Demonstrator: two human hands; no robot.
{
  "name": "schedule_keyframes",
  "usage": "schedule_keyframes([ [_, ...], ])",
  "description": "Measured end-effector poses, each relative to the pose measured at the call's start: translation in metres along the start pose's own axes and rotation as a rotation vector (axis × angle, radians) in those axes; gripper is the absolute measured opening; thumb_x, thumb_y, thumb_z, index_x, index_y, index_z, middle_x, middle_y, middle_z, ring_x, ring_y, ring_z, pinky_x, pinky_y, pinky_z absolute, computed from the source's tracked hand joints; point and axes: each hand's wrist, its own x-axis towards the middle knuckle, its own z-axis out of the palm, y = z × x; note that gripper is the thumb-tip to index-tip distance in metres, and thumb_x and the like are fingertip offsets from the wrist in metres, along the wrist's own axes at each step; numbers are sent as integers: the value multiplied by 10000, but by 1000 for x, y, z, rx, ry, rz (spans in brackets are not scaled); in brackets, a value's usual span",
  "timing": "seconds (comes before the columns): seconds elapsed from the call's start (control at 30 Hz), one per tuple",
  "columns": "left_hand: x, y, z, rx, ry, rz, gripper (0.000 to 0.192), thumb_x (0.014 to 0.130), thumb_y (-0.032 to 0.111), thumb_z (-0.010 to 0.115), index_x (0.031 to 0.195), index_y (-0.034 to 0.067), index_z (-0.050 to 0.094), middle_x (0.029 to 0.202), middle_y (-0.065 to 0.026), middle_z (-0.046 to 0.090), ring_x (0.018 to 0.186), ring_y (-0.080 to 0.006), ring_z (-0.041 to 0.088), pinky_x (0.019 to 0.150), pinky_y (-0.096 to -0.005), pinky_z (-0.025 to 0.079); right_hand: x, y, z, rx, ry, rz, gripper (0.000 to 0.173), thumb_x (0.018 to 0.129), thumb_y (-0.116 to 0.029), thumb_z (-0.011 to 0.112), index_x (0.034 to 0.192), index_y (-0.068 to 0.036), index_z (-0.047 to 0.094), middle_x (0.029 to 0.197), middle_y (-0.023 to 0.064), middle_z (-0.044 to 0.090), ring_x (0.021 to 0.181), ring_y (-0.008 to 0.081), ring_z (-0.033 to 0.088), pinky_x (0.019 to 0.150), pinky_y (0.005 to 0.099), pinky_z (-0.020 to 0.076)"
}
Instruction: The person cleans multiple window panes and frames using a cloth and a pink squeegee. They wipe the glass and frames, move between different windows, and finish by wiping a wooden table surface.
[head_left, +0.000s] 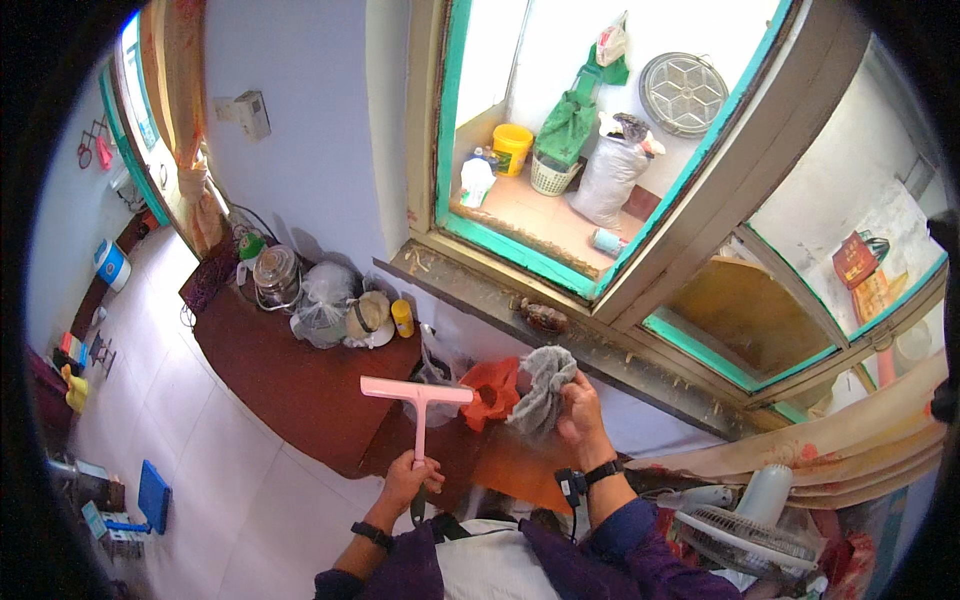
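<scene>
A pink window squeegee (417, 392) stands upright in my left hand (410, 478), which is closed round its handle, the blade at the top. My right hand (583, 415) grips a crumpled grey cloth (545, 386) by its right side, to the right of the squeegee and just below the windowsill. Behind the cloth lies a red plastic bag (491, 393). The window (517, 259) with green-edged frames rises beyond both hands. A dark lump (544, 316) sits on its dusty sill (465, 289).
A dark red table (300, 390) holds a lidded metal pot (276, 274), plastic bags (326, 300) and a yellow canister (403, 318). An electric fan (746, 536) and a gathered curtain (825, 457) are at the right. Pale floor tiles (225, 465) show at the left.
</scene>
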Motion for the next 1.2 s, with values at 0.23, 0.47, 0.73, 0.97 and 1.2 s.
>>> schedule_keyframes([
  [0.23,-12,-3,-26,-24,58,18,162,999,108,615,1058,-43,608,973,-150,704,827,-223,753,643,-327,625,49,-69,81,-188,-223,-218,404,953,-139,635,1338,-33,578,1196,111,676,1077,230,671,936,404,582],
  [0.47,-33,-7,-32,-45,226,55,174,999,131,619,1045,-36,614,982,-143,703,825,-226,747,657,-319,613,154,-191,198,-374,-348,-533,309,940,-80,713,1230,0,642,1052,79,705,906,192,697,805,362,593],
  [0.73,-61,-30,-15,-77,326,1,180,1005,144,625,1069,-22,600,1014,-138,737,884,-223,751,658,-321,616,259,-115,181,73,216,-430,283,851,-31,789,1111,34,700,1089,118,715,914,266,701,809,411,593],
  [0.97,-92,-34,-40,-104,372,25,244,989,162,640,1136,-26,590,1076,-132,695,900,-240,748,706,-343,622,247,0,62,-21,243,8,301,937,-199,721,1171,-15,672,1080,117,709,903,292,711,780,466,601],
  [1.2,-122,-39,-123,-128,395,112,175,1005,148,663,1063,-9,609,960,-94,684,828,-188,715,675,-328,595,87,90,36,-155,-82,230,369,976,-196,622,1297,-15,617,1204,135,690,1091,311,673,941,472,565],
])
